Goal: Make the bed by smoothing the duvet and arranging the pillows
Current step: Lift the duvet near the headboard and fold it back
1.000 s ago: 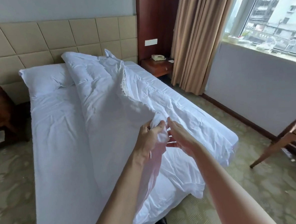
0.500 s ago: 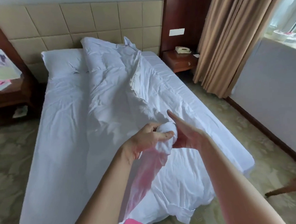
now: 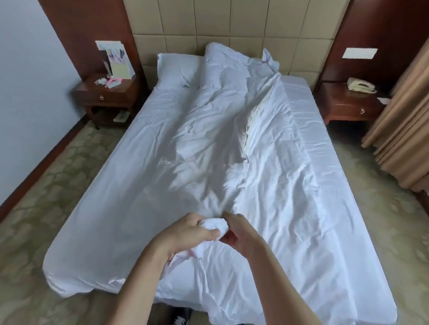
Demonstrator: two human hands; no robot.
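A crumpled white duvet [image 3: 232, 136] lies lengthwise down the middle of the bed [image 3: 115, 198], bunched and folded along its right side. Its near end hangs over the foot of the mattress. My left hand [image 3: 187, 235] grips a bunched corner of the duvet at the foot of the bed. Beside it, my right hand [image 3: 240, 236] holds the same bunch from the right, fingers curled against the fabric. One white pillow [image 3: 180, 70] lies at the head on the left, partly under the duvet's top end.
Wooden nightstands flank the bed: the left one [image 3: 106, 96] carries cards and small items, the right one [image 3: 350, 101] a telephone [image 3: 360, 85]. Tan curtains [image 3: 412, 125] hang at the right. A padded headboard [image 3: 237, 22] backs the bed. Patterned carpet surrounds it; my shoes [image 3: 180, 320] show below.
The view has swung left and centred on the bed, seen from its foot. Both hands have kept their hold on the duvet corner and dropped lower, and the raised duvet has settled flatter.
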